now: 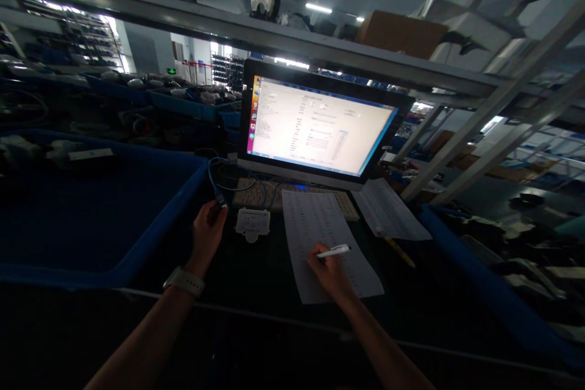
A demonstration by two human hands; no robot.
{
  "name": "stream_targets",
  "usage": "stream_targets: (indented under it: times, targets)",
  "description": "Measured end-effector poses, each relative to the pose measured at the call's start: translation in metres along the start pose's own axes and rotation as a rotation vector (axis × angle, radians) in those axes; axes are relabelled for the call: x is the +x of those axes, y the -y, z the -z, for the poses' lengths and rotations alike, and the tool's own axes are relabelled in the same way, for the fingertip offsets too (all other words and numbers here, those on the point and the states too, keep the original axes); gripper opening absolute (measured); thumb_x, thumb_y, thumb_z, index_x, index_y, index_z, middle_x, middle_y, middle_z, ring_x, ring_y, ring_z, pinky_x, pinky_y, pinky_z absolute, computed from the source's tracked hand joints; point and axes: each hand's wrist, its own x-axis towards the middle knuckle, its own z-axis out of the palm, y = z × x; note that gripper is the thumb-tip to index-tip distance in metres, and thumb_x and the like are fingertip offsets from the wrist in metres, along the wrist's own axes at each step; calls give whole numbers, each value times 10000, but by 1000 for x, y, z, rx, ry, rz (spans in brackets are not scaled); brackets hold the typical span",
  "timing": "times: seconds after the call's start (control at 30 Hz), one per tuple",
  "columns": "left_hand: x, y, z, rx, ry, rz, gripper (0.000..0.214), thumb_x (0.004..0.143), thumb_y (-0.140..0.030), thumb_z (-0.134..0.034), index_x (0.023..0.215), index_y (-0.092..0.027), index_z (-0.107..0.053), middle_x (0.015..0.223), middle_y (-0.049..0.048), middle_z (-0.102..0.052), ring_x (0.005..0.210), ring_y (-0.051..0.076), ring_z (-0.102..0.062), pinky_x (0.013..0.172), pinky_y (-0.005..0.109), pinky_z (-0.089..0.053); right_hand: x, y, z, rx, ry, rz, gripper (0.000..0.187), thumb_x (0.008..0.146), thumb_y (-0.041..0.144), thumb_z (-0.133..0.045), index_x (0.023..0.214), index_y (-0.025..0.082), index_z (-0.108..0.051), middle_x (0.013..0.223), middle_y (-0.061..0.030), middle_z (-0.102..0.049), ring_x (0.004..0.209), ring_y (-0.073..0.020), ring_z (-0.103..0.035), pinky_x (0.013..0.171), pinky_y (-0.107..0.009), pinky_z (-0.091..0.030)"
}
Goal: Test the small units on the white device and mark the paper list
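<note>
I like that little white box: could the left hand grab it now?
Probably yes: the little white box lies just beside the left hand, with nothing seen between them. That hand holds a cable, though, so it may need to let go.

Head cam: worn on head, facing fwd & down at monitor. Pos.: close range, approx. ctr. of monitor; frame tilted, monitor R side lower. FOV wide, incl. shelf above monitor, blue tray to its L, L hand & R hand on near side, racks far behind.
</note>
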Motion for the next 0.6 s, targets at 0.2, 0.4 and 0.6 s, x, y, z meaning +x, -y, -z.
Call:
stream_targets:
  times: [0.2,0.4,0.6]
  targets:
    - [0,1,-2,-47,-17,20,411,642,-470,-619,915,-165,-578,890,78,-662,829,211,-630,767,368,-510,0,-5,1,51,-65,-14,331,829,511,-459,841,204,-583,727,-27,-626,626,-163,-556,572,-276,-431]
    - [3,1,-2,-26,-14,22,409,636,-487,-624,889,-169,-576,878,83,-666,828,223,-637,770,381,-516,12,7,-3,-93,-39,159,322,924,386,-343,1026,198,-585,945,-81,-666,868,-209,-627,781,-365,-489]
    - [-2,-4,13,77,-6,-52,342,677,-519,-607,834,-216,-591,875,67,-655,848,250,-627,741,404,-529,47,60,-47,-503,159,505,724,671,137,-674,1336,201,-395,1347,-143,-472,1173,-277,-496,939,-417,-447]
